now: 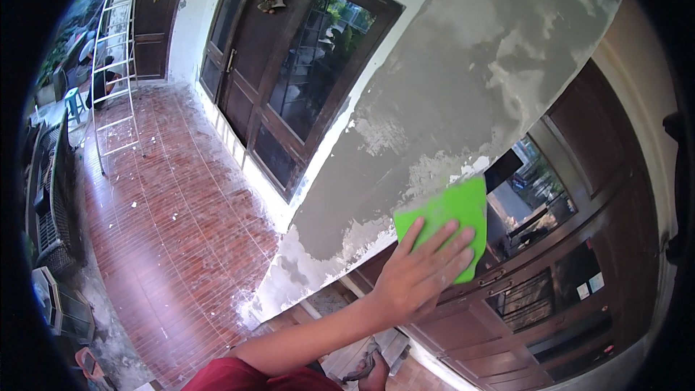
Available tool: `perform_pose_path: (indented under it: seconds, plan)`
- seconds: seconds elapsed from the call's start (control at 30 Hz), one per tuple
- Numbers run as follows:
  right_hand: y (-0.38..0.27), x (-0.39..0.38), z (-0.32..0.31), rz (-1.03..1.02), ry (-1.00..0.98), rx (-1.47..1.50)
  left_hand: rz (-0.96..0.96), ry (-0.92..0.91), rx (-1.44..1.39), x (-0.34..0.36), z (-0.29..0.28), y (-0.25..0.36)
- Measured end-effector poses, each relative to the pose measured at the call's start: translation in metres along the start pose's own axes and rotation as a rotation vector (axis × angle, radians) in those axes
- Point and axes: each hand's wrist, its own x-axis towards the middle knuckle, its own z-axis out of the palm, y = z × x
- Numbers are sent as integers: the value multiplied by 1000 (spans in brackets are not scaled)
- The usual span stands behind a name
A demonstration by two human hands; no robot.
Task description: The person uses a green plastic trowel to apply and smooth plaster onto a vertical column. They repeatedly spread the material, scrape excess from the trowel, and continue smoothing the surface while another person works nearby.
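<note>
My left hand [427, 268] comes across from the lower left, its fingers spread over a flat bright green putty spreader [452, 199]. The thumb is hidden. The spreader lies at the lower right edge of a wall pillar [405, 116] coated in uneven grey plaster, with paler rough patches beside it. Low in the view, my right hand [375, 373] is closed around a grey lump [367, 360] that looks like putty. Its fingers are partly smeared grey, and the wrist leaves the picture.
A dark wooden door with glass panes [289, 72] stands left of the pillar; brown panelled doors [507, 318] are at right. White crumbs dot the red-brown tiled floor [174, 232]. A metal ladder [116, 65] stands far left, near a crouching person [101, 87] and a stool [74, 103].
</note>
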Motion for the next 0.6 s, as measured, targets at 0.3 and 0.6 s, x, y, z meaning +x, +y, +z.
perform_pose_path:
  seconds: [0.3,0.6]
  plan:
    - [12,7,-5,60,90,72,-39,398,397,26,-64,-60]
    - [16,-2,-14,53,62,-3,-210,340,411,33,-33,-74]
